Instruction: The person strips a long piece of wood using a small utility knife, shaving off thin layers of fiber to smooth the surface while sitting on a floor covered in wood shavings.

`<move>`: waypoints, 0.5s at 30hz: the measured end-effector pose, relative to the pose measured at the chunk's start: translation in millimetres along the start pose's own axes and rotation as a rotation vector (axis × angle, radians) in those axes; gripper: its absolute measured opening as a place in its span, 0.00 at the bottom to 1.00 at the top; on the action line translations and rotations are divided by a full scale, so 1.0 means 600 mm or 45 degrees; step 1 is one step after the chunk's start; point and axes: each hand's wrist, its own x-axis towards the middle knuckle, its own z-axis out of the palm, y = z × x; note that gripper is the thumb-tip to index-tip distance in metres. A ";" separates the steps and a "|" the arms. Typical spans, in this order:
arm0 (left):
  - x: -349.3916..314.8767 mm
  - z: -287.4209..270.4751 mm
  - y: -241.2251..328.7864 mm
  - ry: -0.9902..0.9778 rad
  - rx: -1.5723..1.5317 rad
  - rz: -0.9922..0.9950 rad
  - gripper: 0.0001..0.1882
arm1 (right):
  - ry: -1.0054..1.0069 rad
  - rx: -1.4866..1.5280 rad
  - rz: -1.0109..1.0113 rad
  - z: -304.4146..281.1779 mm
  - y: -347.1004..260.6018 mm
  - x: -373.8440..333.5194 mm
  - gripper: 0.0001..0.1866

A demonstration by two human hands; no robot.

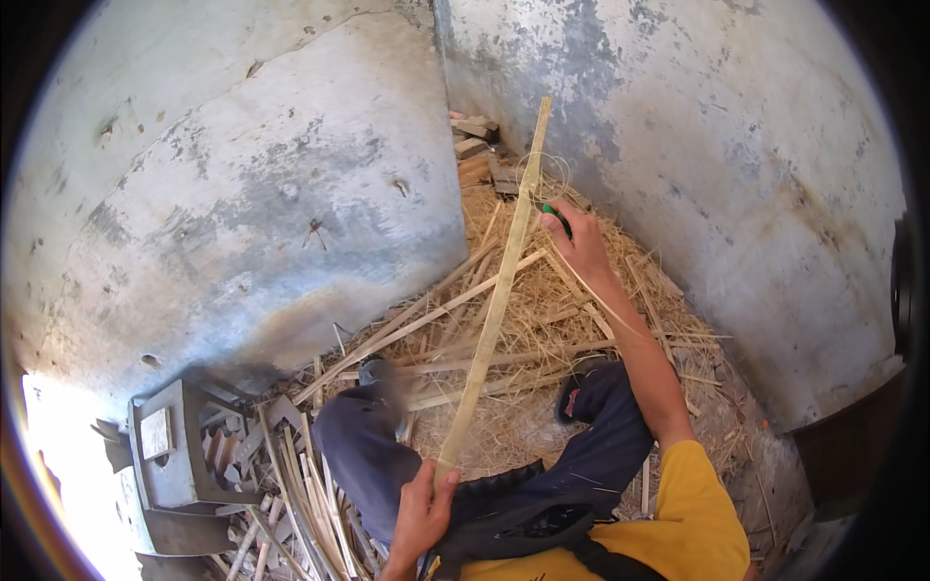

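A long, flat bamboo strip (499, 295) slants up and away from my lap, past the straw-like shavings on the floor. My left hand (423, 510) is closed round its near end. Toward the far end, my right hand (579, 240) grips a green-handled knife (557, 219) beside the strip; its blade is hard to make out. Thin shavings (552, 174) curl around the strip just beyond the knife. Another pale, thin strand (591, 292) runs along my right wrist and forearm.
Several loose bamboo strips (426, 321) lie over a heap of fine shavings (620, 242) between my feet and the wall corner. More strips (308, 494) are bunched at my left, near a grey metal frame (179, 484). Wood blocks (473, 145) sit in the corner.
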 end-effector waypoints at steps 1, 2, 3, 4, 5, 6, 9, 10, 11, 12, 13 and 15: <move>0.000 0.001 -0.005 -0.001 -0.014 -0.005 0.12 | -0.004 0.006 0.020 0.002 0.000 0.000 0.26; 0.001 0.002 -0.011 -0.002 -0.017 -0.002 0.12 | -0.027 0.029 0.056 0.002 0.001 -0.001 0.25; 0.004 0.001 -0.017 -0.001 -0.021 0.002 0.12 | -0.051 0.052 0.091 0.002 -0.001 -0.001 0.25; 0.006 0.001 -0.022 0.000 -0.025 0.006 0.13 | -0.074 0.074 0.126 0.001 -0.002 -0.001 0.25; 0.009 -0.001 -0.028 -0.030 -0.141 -0.044 0.13 | -0.162 0.350 0.271 -0.003 -0.003 -0.002 0.24; 0.012 -0.003 -0.033 -0.063 -0.256 -0.096 0.13 | -0.251 0.625 0.417 -0.011 -0.014 -0.002 0.23; 0.018 -0.011 -0.034 -0.151 -0.402 -0.168 0.13 | -0.362 1.524 0.735 -0.013 -0.020 -0.015 0.22; 0.020 -0.012 -0.031 -0.180 -0.415 -0.181 0.13 | -0.364 1.840 0.817 -0.010 -0.022 -0.023 0.21; 0.025 -0.010 -0.031 -0.164 -0.360 -0.162 0.13 | -0.375 1.779 0.802 -0.005 -0.026 -0.033 0.21; 0.032 -0.006 -0.031 -0.150 -0.304 -0.141 0.13 | -0.383 1.718 0.785 0.000 -0.041 -0.038 0.21; 0.038 -0.005 -0.029 -0.133 -0.245 -0.123 0.13 | -0.392 1.662 0.770 0.006 -0.053 -0.040 0.21; 0.046 -0.008 -0.022 -0.074 -0.339 -0.154 0.12 | -0.520 1.437 0.788 0.009 -0.069 -0.040 0.21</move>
